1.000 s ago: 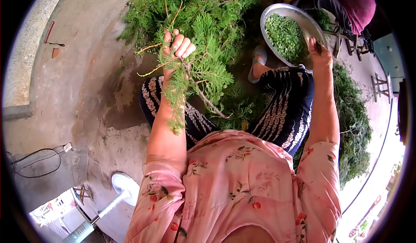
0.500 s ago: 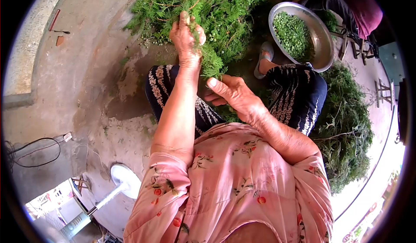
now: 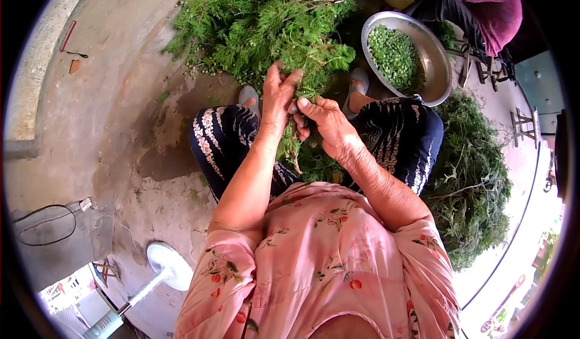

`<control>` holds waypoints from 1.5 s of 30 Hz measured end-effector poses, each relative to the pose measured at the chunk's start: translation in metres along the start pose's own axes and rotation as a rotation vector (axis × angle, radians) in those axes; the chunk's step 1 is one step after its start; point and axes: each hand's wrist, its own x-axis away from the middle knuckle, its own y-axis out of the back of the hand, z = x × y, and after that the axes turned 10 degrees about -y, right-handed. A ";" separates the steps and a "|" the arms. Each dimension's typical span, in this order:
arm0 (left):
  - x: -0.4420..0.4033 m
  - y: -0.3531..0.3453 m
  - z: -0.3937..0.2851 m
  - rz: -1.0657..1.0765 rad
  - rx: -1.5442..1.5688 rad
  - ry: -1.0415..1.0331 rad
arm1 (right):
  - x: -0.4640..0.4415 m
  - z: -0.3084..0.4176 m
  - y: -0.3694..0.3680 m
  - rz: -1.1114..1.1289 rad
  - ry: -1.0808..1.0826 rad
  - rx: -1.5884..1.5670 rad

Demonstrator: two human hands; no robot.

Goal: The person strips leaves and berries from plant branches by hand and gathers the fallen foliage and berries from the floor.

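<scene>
A leafy green conifer-like sprig (image 3: 311, 87) is held in front of my knees, its lower stem hanging below my hands. Curled around it from the left is my left hand (image 3: 279, 100), fingers closed. My right hand (image 3: 331, 124) pinches the same sprig between thumb and fingers, close beside the left one. Just beyond my hands lies a large heap of green branches (image 3: 241, 31) dotted with small pale-green berries. Part of the sprig blends into that heap, so its upper end is hard to make out.
A metal basin (image 3: 440, 67) with small green berries (image 3: 393, 55) stands at the upper right. More branches (image 3: 468, 188) are piled beside my right leg. Another person in a pink top (image 3: 492, 6) sits beyond the basin. A white fan (image 3: 169, 266) stands lower left, near a black cable (image 3: 45, 224).
My left hand has come down and inward, so both hands are now close together on the sprig. My right hand has shifted slightly, and my left foot has come into view.
</scene>
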 end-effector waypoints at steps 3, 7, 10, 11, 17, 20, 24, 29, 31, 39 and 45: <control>0.008 0.001 -0.015 0.083 0.056 0.163 | -0.003 -0.001 0.005 -0.014 0.025 -0.026; 0.026 0.007 -0.015 0.234 0.222 0.188 | -0.006 0.003 0.014 -0.057 0.022 -0.008; 0.030 0.020 -0.011 0.391 0.178 0.090 | -0.005 0.005 0.024 -0.111 -0.029 0.200; 0.031 0.024 -0.006 0.431 0.171 0.084 | -0.006 0.005 0.026 -0.148 -0.047 0.319; 0.034 0.024 -0.008 0.550 -0.428 0.070 | -0.020 -0.018 0.035 -0.039 0.737 1.458; 0.031 0.028 0.055 0.542 -0.615 -0.158 | -0.010 -0.023 0.024 -0.298 0.393 1.373; 0.046 0.009 0.047 0.433 -0.828 -0.215 | -0.002 -0.017 0.023 -0.339 0.342 1.485; 0.050 0.009 0.057 0.342 -1.099 -0.325 | 0.007 -0.020 0.018 -0.262 0.260 1.562; 0.046 0.007 0.057 0.292 -1.089 -0.277 | 0.001 -0.032 0.026 -0.328 0.257 1.383; 0.025 0.010 0.087 0.221 -0.797 -0.334 | 0.025 -0.028 0.011 -0.241 -0.258 0.290; 0.005 0.026 0.055 -0.171 0.042 -0.110 | 0.063 -0.013 -0.005 -0.055 -0.035 0.505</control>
